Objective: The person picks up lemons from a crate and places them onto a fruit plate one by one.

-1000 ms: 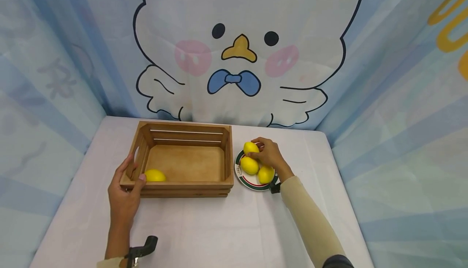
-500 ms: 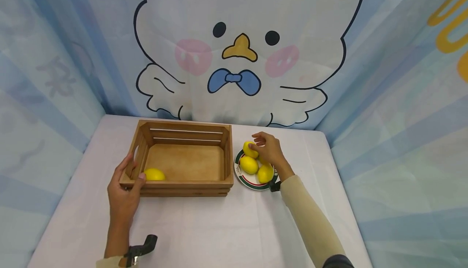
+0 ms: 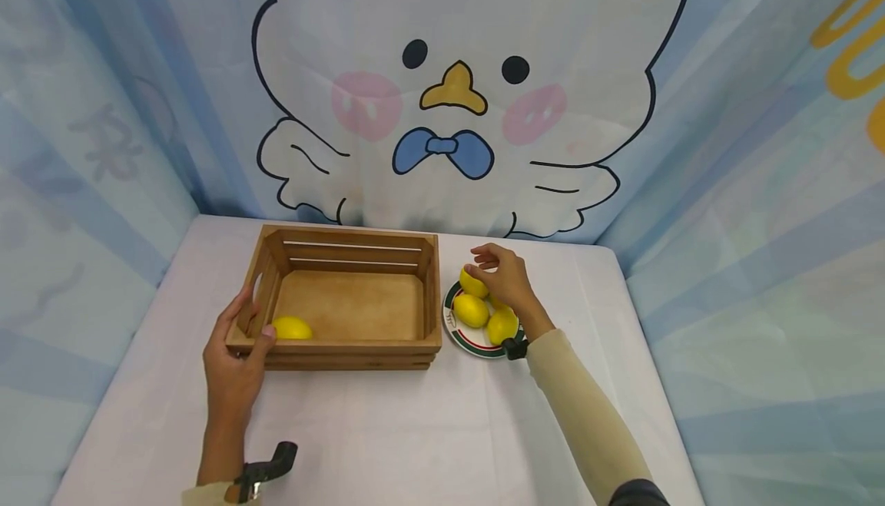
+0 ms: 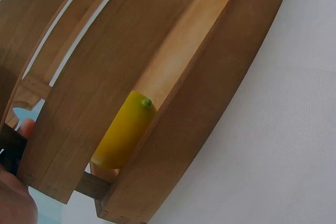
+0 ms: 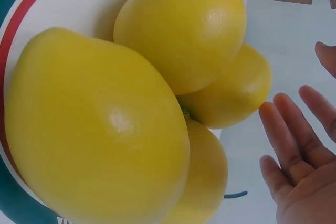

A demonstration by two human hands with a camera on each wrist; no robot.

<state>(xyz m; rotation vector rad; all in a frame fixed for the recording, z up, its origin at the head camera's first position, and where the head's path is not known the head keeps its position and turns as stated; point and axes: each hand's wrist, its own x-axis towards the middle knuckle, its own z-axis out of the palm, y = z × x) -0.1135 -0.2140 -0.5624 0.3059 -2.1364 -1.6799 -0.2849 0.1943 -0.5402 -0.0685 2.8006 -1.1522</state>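
Note:
My left hand (image 3: 233,374) grips the left end of a slatted wooden crate (image 3: 353,356), its thumb over the front rim. In the left wrist view only part of that hand (image 4: 16,200) shows at the edge. One yellow lemon (image 3: 293,328) lies inside the crate, at its front left corner. Over a plate (image 3: 477,350) with a green and red rim hovers my right hand (image 3: 508,279), beside the farthest lemon (image 3: 473,284). Several lemons share that plate, one partly hidden under the hand. The right wrist view shows its fingers (image 5: 302,140) extended and spread, holding nothing.
Crate and plate stand close together on a white-covered table (image 3: 387,437), the plate to the right. A blue and white cartoon curtain (image 3: 456,199) rises right behind the table and along both sides. Black camera mounts (image 3: 270,469) sit on the wrists.
My right hand's fingers have come away from the farthest lemon and spread, lifting slightly up and back. The left hand and the crate stay in place.

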